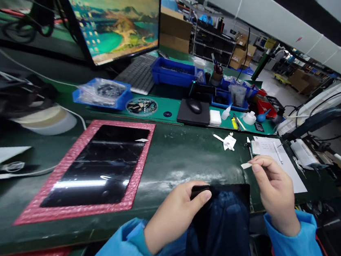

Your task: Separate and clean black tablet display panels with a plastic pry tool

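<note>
Past the shelves (pixel 209 37) and cardboard boxes (pixel 174 31), my green surface (pixel 174 160) carries a monitor (pixel 115 23), blue bins (pixel 172 72) and a black tablet (pixel 94 165) on pink bubble wrap (pixel 75 210). At its near edge, my left hand (pixel 174 214) curls its fingers over a dark tablet (pixel 221 221), while my right hand (pixel 273 190) pinches a white pick (pixel 246 165) between narrow fingers.

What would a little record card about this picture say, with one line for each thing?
Place: green workbench
Left hand: holds a dark tablet by its edge
Right hand: pinches a thin white pick
Sleeves: blue
Beside the hands: black glass panel on pink bubble wrap
Farther away: computer monitor, keyboard, blue bin
</note>
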{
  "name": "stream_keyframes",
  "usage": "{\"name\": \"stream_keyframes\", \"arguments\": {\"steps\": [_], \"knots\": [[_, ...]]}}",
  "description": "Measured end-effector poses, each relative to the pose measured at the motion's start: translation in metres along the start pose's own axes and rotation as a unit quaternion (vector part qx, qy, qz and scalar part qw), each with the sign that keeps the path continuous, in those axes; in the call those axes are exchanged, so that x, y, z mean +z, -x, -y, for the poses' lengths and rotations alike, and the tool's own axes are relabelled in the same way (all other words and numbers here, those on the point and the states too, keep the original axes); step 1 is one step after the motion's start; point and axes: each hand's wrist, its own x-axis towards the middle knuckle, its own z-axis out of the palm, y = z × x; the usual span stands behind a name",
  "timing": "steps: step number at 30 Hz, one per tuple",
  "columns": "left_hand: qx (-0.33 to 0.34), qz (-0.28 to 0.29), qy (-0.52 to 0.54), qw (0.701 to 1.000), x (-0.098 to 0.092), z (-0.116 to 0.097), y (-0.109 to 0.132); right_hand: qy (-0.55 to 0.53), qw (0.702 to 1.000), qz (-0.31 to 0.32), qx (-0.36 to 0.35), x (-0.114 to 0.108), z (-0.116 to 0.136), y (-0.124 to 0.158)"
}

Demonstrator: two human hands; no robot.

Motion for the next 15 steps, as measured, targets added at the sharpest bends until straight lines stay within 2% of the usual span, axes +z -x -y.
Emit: {"name": "stream_keyframes", "arguments": {"steps": [4, 9, 12, 15], "knots": [[0.014, 0.003, 0.008, 1.0, -0.003, 0.0, 0.0, -0.055, 0.991, -0.006, 0.125, -0.006, -0.019, -0.009], [0.025, 0.013, 0.021, 0.999, -0.003, -0.001, -0.003, -0.083, 0.982, 0.017, 0.168, -0.006, -0.05, -0.022], [0.02, -0.001, 0.009, 1.0, -0.007, 0.012, -0.005, -0.09, 0.979, 0.019, 0.184, -0.004, -0.07, -0.029], [-0.006, -0.045, -0.007, 0.999, -0.017, 0.036, -0.01, -0.088, 0.976, 0.01, 0.198, -0.008, -0.091, -0.037]]}}
